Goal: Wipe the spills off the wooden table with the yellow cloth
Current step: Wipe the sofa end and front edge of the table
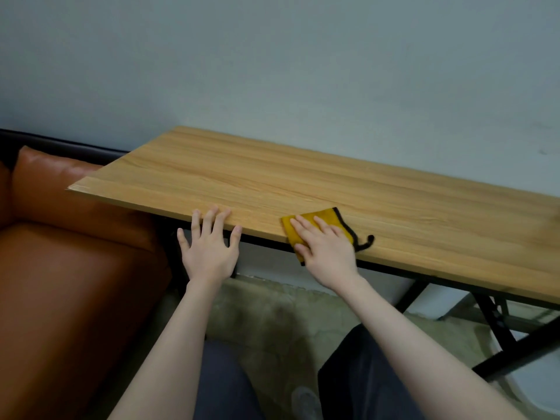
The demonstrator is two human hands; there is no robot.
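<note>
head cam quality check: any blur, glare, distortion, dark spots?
Head view: dim, flat light with no glare on the table; wide-angle lens bows the table's edges; hands and yellow cloth fairly sharp; right end of the table smeared; sofa and the space under the table in shadow.

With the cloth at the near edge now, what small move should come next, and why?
Probably slide the right hand with the yellow cloth away, across the table. The cloth overhangs the near edge, and bare wood lies beyond it.
</note>
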